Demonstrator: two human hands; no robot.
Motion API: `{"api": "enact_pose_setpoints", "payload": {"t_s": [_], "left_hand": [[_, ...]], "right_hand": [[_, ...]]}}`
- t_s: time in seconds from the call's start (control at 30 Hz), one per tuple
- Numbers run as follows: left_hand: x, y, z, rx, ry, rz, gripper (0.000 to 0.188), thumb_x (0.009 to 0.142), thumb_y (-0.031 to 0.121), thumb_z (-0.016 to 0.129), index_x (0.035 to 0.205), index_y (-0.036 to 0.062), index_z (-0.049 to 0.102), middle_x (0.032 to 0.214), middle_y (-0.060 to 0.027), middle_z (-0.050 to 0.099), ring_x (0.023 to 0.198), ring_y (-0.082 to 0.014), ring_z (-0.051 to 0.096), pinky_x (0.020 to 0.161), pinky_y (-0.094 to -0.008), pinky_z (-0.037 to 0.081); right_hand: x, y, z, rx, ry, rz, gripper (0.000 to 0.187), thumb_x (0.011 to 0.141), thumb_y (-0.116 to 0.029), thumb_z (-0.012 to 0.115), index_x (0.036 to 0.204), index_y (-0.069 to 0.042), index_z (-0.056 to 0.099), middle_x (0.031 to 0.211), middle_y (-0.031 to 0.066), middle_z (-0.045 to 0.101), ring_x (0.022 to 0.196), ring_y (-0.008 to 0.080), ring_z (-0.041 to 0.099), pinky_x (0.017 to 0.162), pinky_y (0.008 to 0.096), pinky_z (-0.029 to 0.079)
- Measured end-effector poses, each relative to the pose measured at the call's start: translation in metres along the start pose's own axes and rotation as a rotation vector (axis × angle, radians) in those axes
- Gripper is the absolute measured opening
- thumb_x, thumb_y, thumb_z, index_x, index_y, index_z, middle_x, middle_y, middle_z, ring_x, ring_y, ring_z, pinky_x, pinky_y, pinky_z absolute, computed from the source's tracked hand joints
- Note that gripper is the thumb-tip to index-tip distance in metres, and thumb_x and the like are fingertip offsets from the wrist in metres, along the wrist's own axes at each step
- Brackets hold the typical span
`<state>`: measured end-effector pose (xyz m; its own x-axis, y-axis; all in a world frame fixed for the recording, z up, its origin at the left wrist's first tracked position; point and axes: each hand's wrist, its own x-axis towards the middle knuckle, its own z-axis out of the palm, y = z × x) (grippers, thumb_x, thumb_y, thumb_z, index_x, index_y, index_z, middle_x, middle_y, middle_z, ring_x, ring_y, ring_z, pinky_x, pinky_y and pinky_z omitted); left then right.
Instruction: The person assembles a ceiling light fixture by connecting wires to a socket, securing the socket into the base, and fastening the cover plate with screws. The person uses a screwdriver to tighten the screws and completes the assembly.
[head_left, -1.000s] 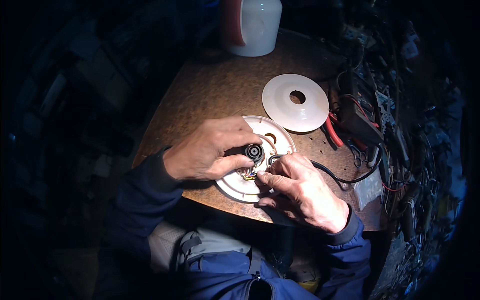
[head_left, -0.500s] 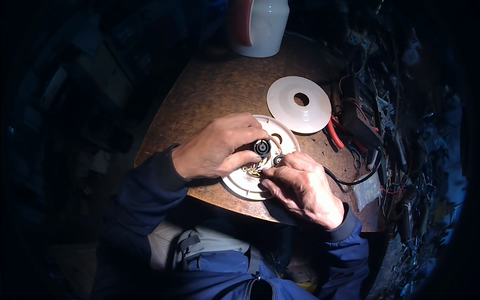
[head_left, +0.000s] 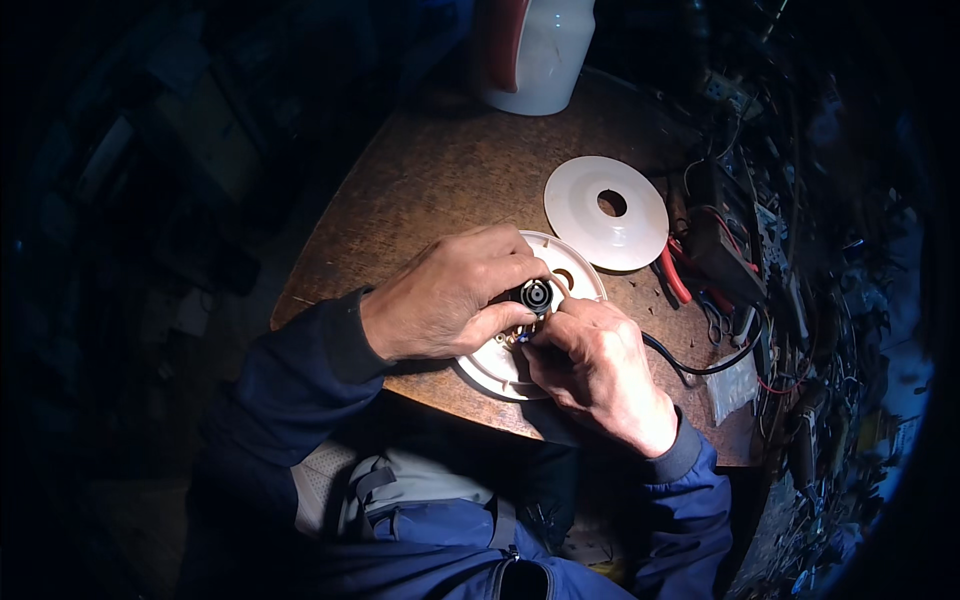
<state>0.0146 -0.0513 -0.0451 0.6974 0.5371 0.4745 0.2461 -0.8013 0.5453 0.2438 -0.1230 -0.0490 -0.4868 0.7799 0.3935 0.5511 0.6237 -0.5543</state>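
Observation:
A round white kettle base (head_left: 490, 375) lies with its inner side up on the table, partly covered by my hands. Between the thumb and fingers of my left hand (head_left: 440, 300) is a black round connector (head_left: 537, 294), held over the base with its ringed face up. Short coloured wires (head_left: 520, 335) show below it. My right hand (head_left: 605, 370) is closed in a pinch right beside these wires; its fingers hide what is between them. Beyond the base lies a white disc-shaped cover (head_left: 630, 238) with a round hole.
A white kettle (head_left: 550, 60) with a red handle stands at the far edge of the wooden table (head_left: 390, 210). To the right are red-handled pliers (head_left: 674, 277), a black cord (head_left: 690, 370), a clear plastic bag (head_left: 733, 388) and a dark clutter of tools and wires.
My right hand has shifted up and closer to the connector, covering more of the base and wires. My left hand keeps its hold. The whole view has shifted slightly.

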Motion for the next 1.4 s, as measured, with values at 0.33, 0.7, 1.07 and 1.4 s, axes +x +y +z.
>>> {"api": "enact_pose_setpoints", "payload": {"t_s": [0.33,0.7,1.07,1.4], "left_hand": [[-0.002,-0.001,0.0,0.013,0.003,-0.075,0.037,0.087,0.007,0.084,0.12,-0.0035,0.072,0.107,-0.0157,0.071,0.095,-0.0285,0.071,0.082,-0.0389,0.059],[-0.001,-0.004,0.002,-0.022,-0.004,-0.144,0.036,0.089,0.01,0.084,0.119,-0.0055,0.071,0.106,-0.0153,0.068,0.092,-0.0276,0.068,0.08,-0.0394,0.057],[0.0,-0.004,0.002,-0.012,-0.035,-0.196,0.036,0.09,0.012,0.084,0.118,-0.0059,0.071,0.103,-0.0146,0.066,0.09,-0.0267,0.067,0.079,-0.0401,0.056],[0.0,-0.003,0.003,-0.003,-0.006,-0.173,0.034,0.09,0.012,0.083,0.116,-0.0059,0.071,0.101,-0.0154,0.066,0.09,-0.0283,0.068,0.079,-0.0411,0.056]], "right_hand": [[-0.005,0.004,-0.009,0.155,0.002,0.041,0.021,0.082,-0.005,0.081,0.097,0.0,0.067,0.085,0.0153,0.062,0.079,0.0368,0.065,0.071,0.0448,0.053],[0.001,-0.008,-0.011,-0.295,-0.086,-0.333,0.032,0.08,-0.015,0.076,0.11,-0.006,0.072,0.101,0.0117,0.062,0.087,0.0294,0.068,0.073,0.0408,0.06],[-0.006,-0.014,-0.007,-0.602,-0.113,-0.481,0.032,0.078,-0.014,0.074,0.105,0.004,0.075,0.114,0.0192,0.065,0.09,0.0274,0.066,0.079,0.0399,0.059],[-0.007,-0.015,0.007,-0.327,0.09,-0.275,0.037,0.079,-0.01,0.08,0.112,0.001,0.069,0.105,0.0165,0.067,0.086,0.0309,0.068,0.074,0.0419,0.059]]}}
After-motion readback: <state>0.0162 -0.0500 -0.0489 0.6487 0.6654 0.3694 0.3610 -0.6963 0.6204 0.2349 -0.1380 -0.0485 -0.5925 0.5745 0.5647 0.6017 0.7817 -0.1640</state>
